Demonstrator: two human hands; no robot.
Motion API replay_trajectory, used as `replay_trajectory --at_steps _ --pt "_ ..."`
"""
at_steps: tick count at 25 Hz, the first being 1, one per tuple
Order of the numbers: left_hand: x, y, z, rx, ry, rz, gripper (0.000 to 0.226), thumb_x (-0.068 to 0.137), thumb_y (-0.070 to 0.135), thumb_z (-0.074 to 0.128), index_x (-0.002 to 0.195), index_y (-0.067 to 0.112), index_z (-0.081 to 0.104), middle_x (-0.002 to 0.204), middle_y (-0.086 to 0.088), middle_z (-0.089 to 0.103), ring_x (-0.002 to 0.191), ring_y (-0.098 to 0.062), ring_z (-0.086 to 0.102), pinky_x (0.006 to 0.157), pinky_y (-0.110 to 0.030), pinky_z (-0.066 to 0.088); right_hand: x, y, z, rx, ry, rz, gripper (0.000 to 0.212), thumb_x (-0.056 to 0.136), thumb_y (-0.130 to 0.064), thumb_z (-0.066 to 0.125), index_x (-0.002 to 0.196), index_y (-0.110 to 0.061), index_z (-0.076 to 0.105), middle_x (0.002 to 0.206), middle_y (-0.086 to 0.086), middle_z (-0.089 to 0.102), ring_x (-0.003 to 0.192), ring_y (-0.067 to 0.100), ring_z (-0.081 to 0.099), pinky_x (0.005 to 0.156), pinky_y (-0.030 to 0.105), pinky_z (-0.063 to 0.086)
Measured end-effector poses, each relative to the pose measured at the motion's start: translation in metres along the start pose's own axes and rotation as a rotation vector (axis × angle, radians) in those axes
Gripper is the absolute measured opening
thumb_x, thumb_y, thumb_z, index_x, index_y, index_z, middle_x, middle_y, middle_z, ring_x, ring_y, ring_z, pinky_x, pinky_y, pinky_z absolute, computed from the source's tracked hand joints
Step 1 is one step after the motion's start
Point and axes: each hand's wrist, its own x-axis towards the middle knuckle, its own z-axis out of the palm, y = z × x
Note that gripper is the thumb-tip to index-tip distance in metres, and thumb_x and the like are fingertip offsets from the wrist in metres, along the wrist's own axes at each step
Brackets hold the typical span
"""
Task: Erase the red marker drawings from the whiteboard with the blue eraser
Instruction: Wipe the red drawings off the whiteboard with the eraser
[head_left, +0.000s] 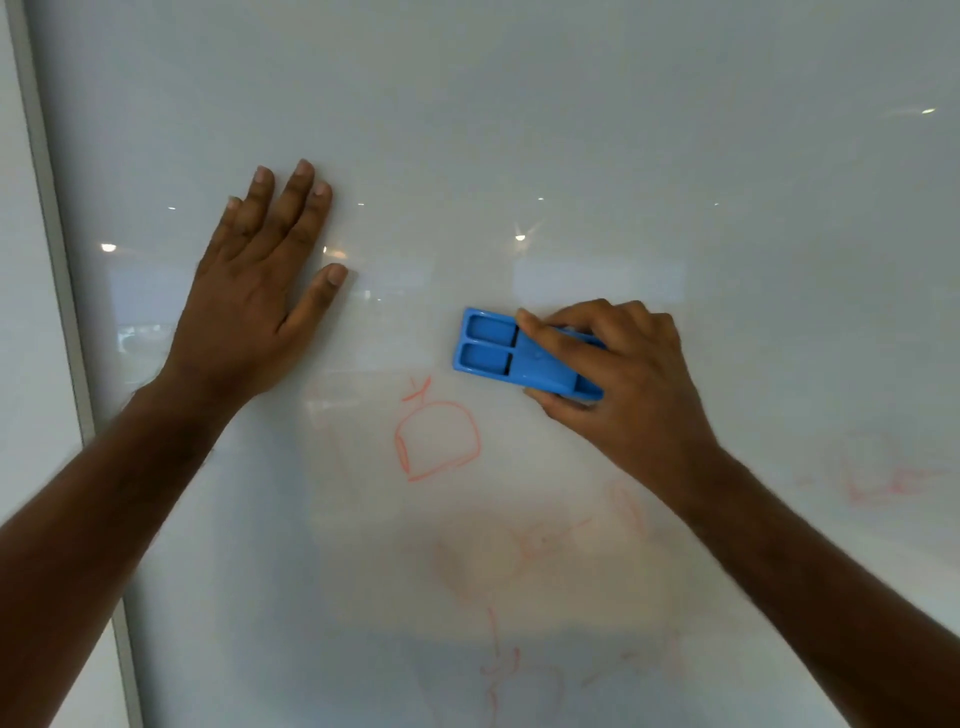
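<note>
A glossy whiteboard (571, 130) fills the view. My right hand (618, 379) grips the blue eraser (498, 351) and presses it flat on the board, just above and right of a clear red apple-like drawing (436, 441). Fainter, smeared red marks (524, 545) lie lower down, and more red strokes (498, 670) run to the bottom edge. Another faded red scribble (878, 483) sits at the far right. My left hand (260, 296) rests flat on the board to the left, fingers spread, holding nothing.
The whiteboard's grey metal frame (57, 260) runs down the left side, with a pale wall (21, 364) beyond it. Ceiling lights reflect as bright spots across the board's middle.
</note>
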Motion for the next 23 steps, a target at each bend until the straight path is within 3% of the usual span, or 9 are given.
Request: replay_trajectory --at_steps 5,8,12,19,23 --pt "-0.003 -0.014 -0.016 -0.070 -0.065 -0.021 0.069 0.115 0.054 0.025 0.176 0.021 0.019 0.184 0.003 0.011 0.171 -0.016 0.004 0.138 -0.030 -0.002 0.002 -0.057 0.034 0.034 -0.006 -0.099 0.065 0.084 -0.042 0.075 0.146 -0.031 0.058 0.122 -0.002 0.063 0.098 0.027 0.059 0.081 0.047 0.045" --pt "-0.021 -0.037 -0.019 0.021 -0.041 -0.039 0.068 0.116 0.050 0.026 0.176 0.020 0.016 0.185 0.001 0.008 0.171 -0.018 -0.001 0.138 -0.034 -0.006 -0.019 -0.065 0.040 0.016 -0.062 -0.201 0.063 0.087 -0.039 0.068 0.148 -0.032 0.052 0.123 -0.003 0.062 0.095 0.025 0.058 0.081 0.048 0.046" --pt "-0.035 -0.046 -0.016 0.041 -0.023 -0.039 0.068 0.116 0.044 0.031 0.176 0.016 0.016 0.184 -0.003 0.009 0.171 -0.026 0.001 0.140 -0.045 0.000 -0.038 -0.052 0.031 -0.044 -0.110 -0.310 0.064 0.088 -0.039 0.068 0.149 -0.031 0.047 0.124 -0.002 0.064 0.096 0.024 0.058 0.082 0.046 0.046" --pt "-0.039 -0.026 -0.002 0.058 0.085 -0.130 0.064 0.116 0.033 0.033 0.176 0.013 0.017 0.184 -0.005 0.012 0.171 -0.031 0.005 0.139 -0.050 0.004 0.011 -0.050 0.027 -0.028 0.000 -0.129 0.060 0.090 -0.045 0.071 0.146 -0.029 0.058 0.121 0.000 0.065 0.096 0.028 0.060 0.079 0.046 0.043" --pt "-0.040 -0.029 -0.001 0.064 0.101 -0.113 0.064 0.116 0.032 0.034 0.175 0.013 0.019 0.184 -0.006 0.015 0.171 -0.031 0.007 0.139 -0.052 0.006 0.014 -0.087 0.046 0.010 -0.032 -0.171 0.064 0.088 -0.043 0.069 0.148 -0.030 0.054 0.123 0.000 0.063 0.097 0.028 0.058 0.081 0.047 0.044"
